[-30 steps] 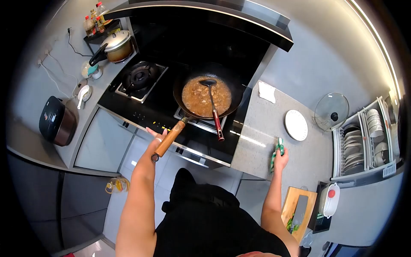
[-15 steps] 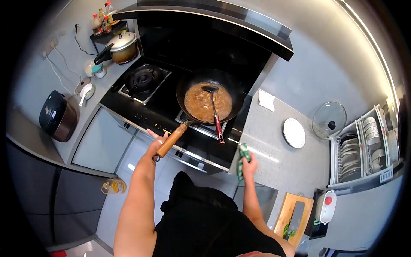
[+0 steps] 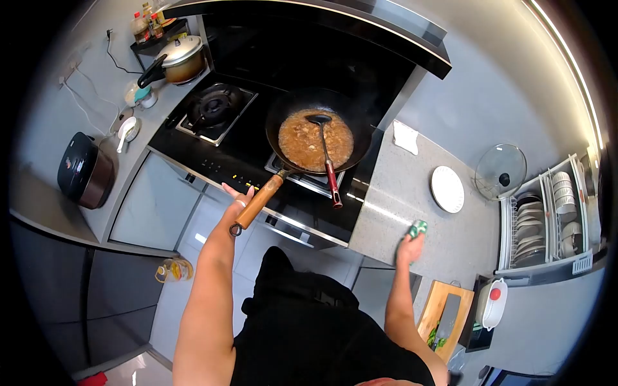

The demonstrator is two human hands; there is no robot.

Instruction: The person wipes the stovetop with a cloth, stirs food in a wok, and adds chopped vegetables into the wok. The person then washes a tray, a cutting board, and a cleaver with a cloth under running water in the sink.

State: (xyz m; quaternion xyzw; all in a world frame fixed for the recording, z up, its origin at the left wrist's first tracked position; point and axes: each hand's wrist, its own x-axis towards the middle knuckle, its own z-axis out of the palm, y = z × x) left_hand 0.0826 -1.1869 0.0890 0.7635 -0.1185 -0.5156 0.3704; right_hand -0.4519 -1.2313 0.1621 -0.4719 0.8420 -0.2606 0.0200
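My left hand (image 3: 239,197) is at the front edge of the stove near the lit controls, fingers spread, beside the wooden handle (image 3: 262,201) of the wok. Brown, saucy food (image 3: 302,143) fills the bottom of the wok (image 3: 277,122), which sits on the right burner. A spatula (image 3: 328,161) with a red handle leans in it, its dark head in the food. Over the grey counter, my right hand (image 3: 412,248) is closed around a green and white cloth (image 3: 418,228). A white plate (image 3: 447,189) lies beyond that hand.
A glass lid (image 3: 499,172) leans on the wall by a dish rack (image 3: 546,264). A cleaver (image 3: 445,318) and chopped greens rest on a cutting board (image 3: 429,309). Left are a pressure cooker (image 3: 181,61), a rice cooker (image 3: 85,170) and, on the floor, an oil bottle (image 3: 175,269).
My right hand has moved right with the cloth, from near the stove's edge to over the counter. My left hand stays by the wok handle. The view has shifted slightly.
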